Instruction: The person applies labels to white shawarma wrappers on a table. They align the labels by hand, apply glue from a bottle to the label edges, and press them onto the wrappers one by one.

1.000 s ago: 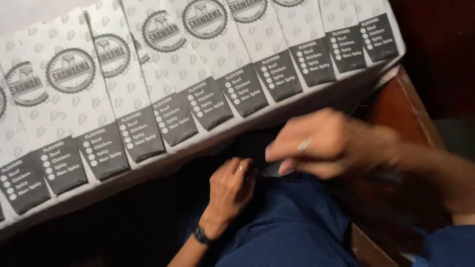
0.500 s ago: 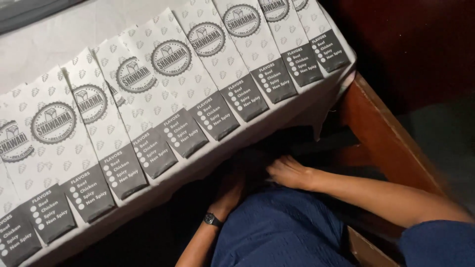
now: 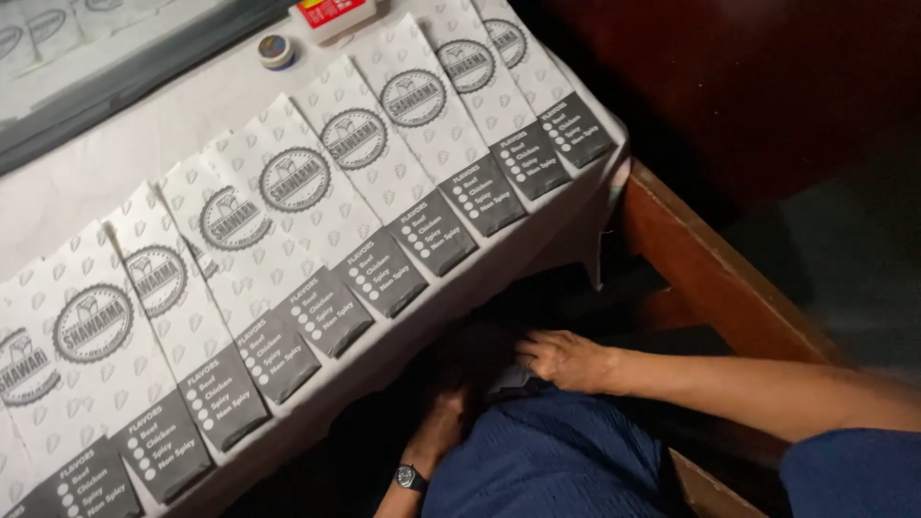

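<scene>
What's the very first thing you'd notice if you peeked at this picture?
A long row of white paper bags with round stamps and grey ends, overlapping slantwise across the white table. Below the table's edge, in the dark, the right hand and the left hand, which wears a wristwatch, reach down by the blue-clothed lap. A small round jar sits up top.

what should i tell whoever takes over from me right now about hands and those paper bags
Left hand: down in the dark gap under the table edge, wristwatch on; grip hidden, cannot tell what it touches.
Right hand: flat, palm down on the blue cloth lap, over a dark item too dim to identify.
Things: white printed paper bags with grey bottom bands lie overlapped in a row along the white-covered table; a small round jar and a red-and-white box sit behind them.
Done: bags laid out in a row.
Left: neither hand is on a bag.
</scene>
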